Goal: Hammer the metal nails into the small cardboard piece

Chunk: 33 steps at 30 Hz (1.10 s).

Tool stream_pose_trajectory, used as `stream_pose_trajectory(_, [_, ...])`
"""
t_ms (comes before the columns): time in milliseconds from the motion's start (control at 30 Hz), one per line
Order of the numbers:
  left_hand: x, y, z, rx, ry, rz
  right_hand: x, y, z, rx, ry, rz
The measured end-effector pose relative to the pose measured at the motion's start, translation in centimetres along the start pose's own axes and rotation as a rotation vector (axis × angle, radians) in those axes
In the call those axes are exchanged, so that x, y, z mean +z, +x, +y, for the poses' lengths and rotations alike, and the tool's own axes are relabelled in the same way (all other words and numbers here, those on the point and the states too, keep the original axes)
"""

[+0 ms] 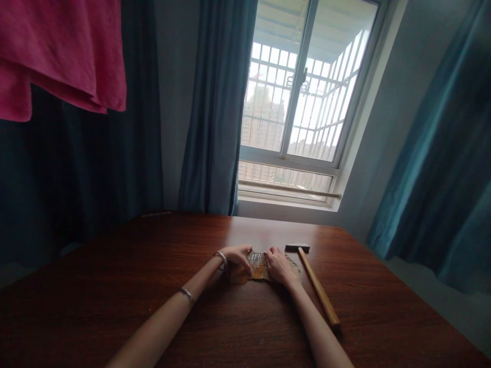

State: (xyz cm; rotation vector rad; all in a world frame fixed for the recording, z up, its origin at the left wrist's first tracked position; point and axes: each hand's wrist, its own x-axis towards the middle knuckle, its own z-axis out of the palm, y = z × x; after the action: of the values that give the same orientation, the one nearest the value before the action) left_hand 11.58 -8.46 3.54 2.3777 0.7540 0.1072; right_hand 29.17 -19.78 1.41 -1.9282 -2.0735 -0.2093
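Observation:
A small wooden instrument with a row of metal tines, a kalimba (258,267), lies on the dark wooden table (115,286). My left hand (237,255) curls round its left side, fingers bent onto the tines. My right hand (279,266) covers its right side, fingers also bent down on the tines. A silver bracelet sits on my left wrist and a second one further up the forearm. Most of the instrument's body is hidden under my hands.
A long wooden-handled hammer (318,291) with a dark head (297,248) lies just right of my right hand. Behind the table are a barred window (299,102), teal curtains (215,112) and a pink cloth (61,51) hanging at upper left.

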Motion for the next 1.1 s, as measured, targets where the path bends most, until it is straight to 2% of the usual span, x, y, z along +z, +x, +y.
stream_pose_trajectory(100, [-0.2, -0.1, 0.0, 0.011, -0.039, -0.003, 0.2, 0.2, 0.2, 0.002, 0.007, -0.001])
stream_pose_trajectory(267, [-0.7, -0.2, -0.6, 0.022, -0.207, -0.08, 0.5, 0.5, 0.5, -0.007, 0.027, 0.009])
stream_pose_trajectory(467, [-0.8, 0.3, -1.3, 0.085, -0.211, -0.09, 0.6, 0.3, 0.6, -0.035, 0.04, 0.066])
stream_pose_trajectory(767, [-1.2, -0.3, -0.6, 0.107, -0.3, -0.1, 0.4, 0.0, 0.4, -0.062, 0.057, 0.161])
stream_pose_trajectory(900, [-1.2, -0.3, -0.7, 0.098, -0.386, -0.139, 0.9, 0.2, 0.7, -0.013, 0.227, 0.125])
stream_pose_trajectory(1100, [-1.1, 0.1, -2.0, -0.002, -0.477, -0.19, 2.2, 1.7, 1.5, 0.043, 0.438, 0.022])
